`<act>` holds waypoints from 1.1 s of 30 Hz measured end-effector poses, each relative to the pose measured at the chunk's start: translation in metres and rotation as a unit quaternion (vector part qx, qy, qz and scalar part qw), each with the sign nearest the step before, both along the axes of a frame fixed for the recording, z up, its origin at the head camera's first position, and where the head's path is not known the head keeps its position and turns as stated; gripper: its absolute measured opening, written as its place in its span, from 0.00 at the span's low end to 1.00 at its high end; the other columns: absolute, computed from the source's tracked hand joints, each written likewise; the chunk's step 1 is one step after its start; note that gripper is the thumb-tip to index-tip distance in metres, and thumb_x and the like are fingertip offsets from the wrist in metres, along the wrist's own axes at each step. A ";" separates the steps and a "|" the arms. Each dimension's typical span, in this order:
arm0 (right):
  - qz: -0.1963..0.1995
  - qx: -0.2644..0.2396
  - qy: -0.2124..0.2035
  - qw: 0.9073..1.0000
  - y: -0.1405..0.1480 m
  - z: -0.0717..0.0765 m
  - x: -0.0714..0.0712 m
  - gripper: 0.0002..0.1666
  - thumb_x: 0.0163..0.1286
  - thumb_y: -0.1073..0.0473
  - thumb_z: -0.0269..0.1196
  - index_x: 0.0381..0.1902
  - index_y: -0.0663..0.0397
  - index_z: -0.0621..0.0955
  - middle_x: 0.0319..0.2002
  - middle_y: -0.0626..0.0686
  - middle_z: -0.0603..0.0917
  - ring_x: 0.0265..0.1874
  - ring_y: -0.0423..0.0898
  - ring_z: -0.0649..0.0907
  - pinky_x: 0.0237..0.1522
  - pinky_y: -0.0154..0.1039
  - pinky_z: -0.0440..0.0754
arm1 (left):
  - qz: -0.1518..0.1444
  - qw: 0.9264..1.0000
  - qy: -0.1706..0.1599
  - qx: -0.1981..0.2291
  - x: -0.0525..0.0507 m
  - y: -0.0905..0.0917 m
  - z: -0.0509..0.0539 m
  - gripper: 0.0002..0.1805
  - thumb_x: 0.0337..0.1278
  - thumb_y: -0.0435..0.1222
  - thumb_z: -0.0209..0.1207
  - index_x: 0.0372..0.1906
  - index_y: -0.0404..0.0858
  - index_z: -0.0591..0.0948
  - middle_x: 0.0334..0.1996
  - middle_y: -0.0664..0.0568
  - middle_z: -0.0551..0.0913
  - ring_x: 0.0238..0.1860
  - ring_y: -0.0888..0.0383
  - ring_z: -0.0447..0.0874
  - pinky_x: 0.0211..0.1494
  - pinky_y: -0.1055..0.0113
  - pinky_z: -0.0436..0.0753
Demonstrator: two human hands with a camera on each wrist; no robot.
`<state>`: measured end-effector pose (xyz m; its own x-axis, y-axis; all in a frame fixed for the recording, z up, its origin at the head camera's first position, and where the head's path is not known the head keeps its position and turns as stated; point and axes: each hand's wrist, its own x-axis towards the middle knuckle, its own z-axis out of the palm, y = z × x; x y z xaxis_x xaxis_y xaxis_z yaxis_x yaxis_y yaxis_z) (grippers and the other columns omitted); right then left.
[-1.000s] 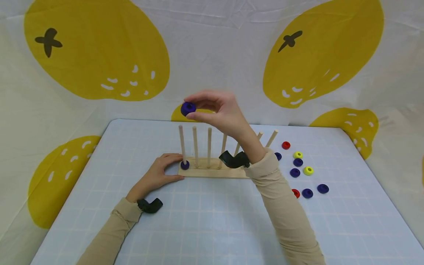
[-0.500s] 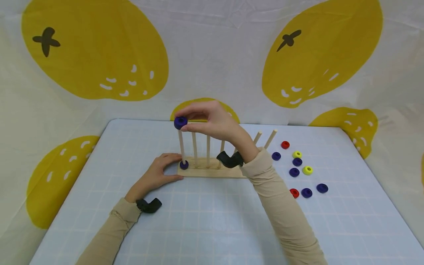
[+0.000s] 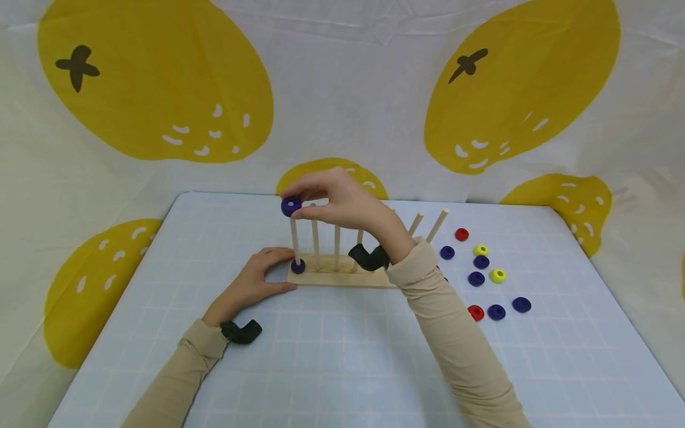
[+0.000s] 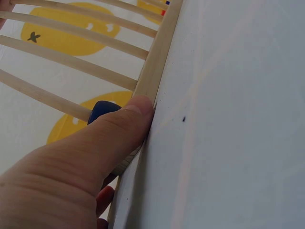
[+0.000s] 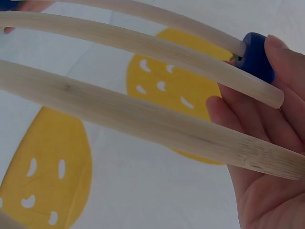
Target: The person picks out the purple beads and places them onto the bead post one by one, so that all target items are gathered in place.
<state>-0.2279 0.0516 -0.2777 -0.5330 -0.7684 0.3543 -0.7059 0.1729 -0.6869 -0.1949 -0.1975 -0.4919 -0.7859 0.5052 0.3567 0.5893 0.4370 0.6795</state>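
My right hand (image 3: pixel 345 201) pinches a dark blue ring (image 3: pixel 291 207) between thumb and fingers at the top of the leftmost wooden peg. In the right wrist view the tip of that peg enters the hole of the blue ring (image 5: pixel 257 58). My left hand (image 3: pixel 255 282) grips the left end of the wooden peg stand (image 3: pixel 348 279), its thumb (image 4: pixel 126 117) along the front edge and fingers at the back. Another blue ring (image 3: pixel 298 267) sits at the foot of the leftmost peg. My right hand and wrist partly cover the middle pegs.
Right of the stand lie several loose rings: blue (image 3: pixel 496 312), red (image 3: pixel 462 234) and yellow (image 3: pixel 498 275). Some are partly hidden by the right sleeve (image 3: pixel 455 327). A pale checked cloth covers the table (image 3: pixel 321 368); a lemon-printed curtain (image 3: pixel 348 89) hangs behind it.
My right hand has come down and slightly left with the blue ring, from above the pegs onto the leftmost peg's top. The left hand stays on the stand.
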 end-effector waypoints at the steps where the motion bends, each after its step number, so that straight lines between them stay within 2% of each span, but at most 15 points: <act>1: -0.001 0.001 -0.004 1.000 0.000 0.000 0.000 0.19 0.66 0.66 0.68 0.54 0.63 0.83 0.49 0.54 0.86 0.47 0.42 0.85 0.53 0.33 0.80 | 0.000 1.000 -0.003 0.000 0.000 0.000 0.000 0.37 0.44 0.39 0.78 0.63 0.38 0.78 0.61 0.48 0.78 0.63 0.47 0.71 0.65 0.44 0.69; 11: -0.005 -0.001 -0.001 1.000 0.002 0.000 -0.001 0.19 0.65 0.64 0.69 0.54 0.61 0.83 0.49 0.53 0.86 0.47 0.42 0.84 0.54 0.33 0.80 | -0.003 1.000 0.013 0.005 -0.002 0.000 -0.002 0.37 0.43 0.38 0.78 0.62 0.38 0.79 0.60 0.47 0.79 0.62 0.46 0.72 0.64 0.44 0.70; 19: -0.007 -0.009 0.002 1.000 0.004 0.001 -0.001 0.18 0.65 0.64 0.69 0.53 0.61 0.84 0.47 0.51 0.86 0.47 0.43 0.84 0.54 0.33 0.79 | -0.004 1.000 0.004 0.006 -0.002 0.001 -0.001 0.38 0.43 0.39 0.78 0.63 0.38 0.78 0.61 0.47 0.79 0.63 0.46 0.71 0.65 0.44 0.69; 22: -0.009 -0.027 -0.012 1.000 0.006 0.002 -0.001 0.17 0.65 0.65 0.69 0.52 0.62 0.84 0.47 0.51 0.87 0.47 0.44 0.84 0.54 0.35 0.80 | -0.005 1.000 0.004 0.007 -0.002 0.002 -0.001 0.37 0.43 0.39 0.78 0.63 0.37 0.78 0.61 0.47 0.79 0.63 0.46 0.72 0.64 0.44 0.69; 27: -0.013 -0.075 -0.040 0.996 0.008 0.007 0.001 0.14 0.65 0.68 0.68 0.49 0.65 0.85 0.45 0.53 0.87 0.44 0.44 0.86 0.52 0.38 0.81 | -0.003 1.000 0.003 0.005 -0.002 0.001 -0.003 0.37 0.43 0.39 0.78 0.63 0.38 0.78 0.61 0.47 0.79 0.62 0.46 0.72 0.64 0.43 0.69; 33: -0.018 -0.087 -0.017 0.996 0.013 0.023 0.008 0.12 0.67 0.67 0.66 0.48 0.63 0.85 0.47 0.53 0.87 0.44 0.41 0.85 0.54 0.39 0.81 | 0.001 1.000 -0.003 0.006 0.000 0.000 -0.002 0.38 0.42 0.39 0.78 0.63 0.38 0.78 0.61 0.48 0.78 0.63 0.47 0.71 0.65 0.44 0.68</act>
<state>-0.2199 0.0645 -0.2546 -0.5730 -0.6768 0.4622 -0.6778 0.0743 -0.7315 -0.1951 -0.1973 -0.4935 -0.7885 0.4999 0.3583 0.5849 0.4294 0.6881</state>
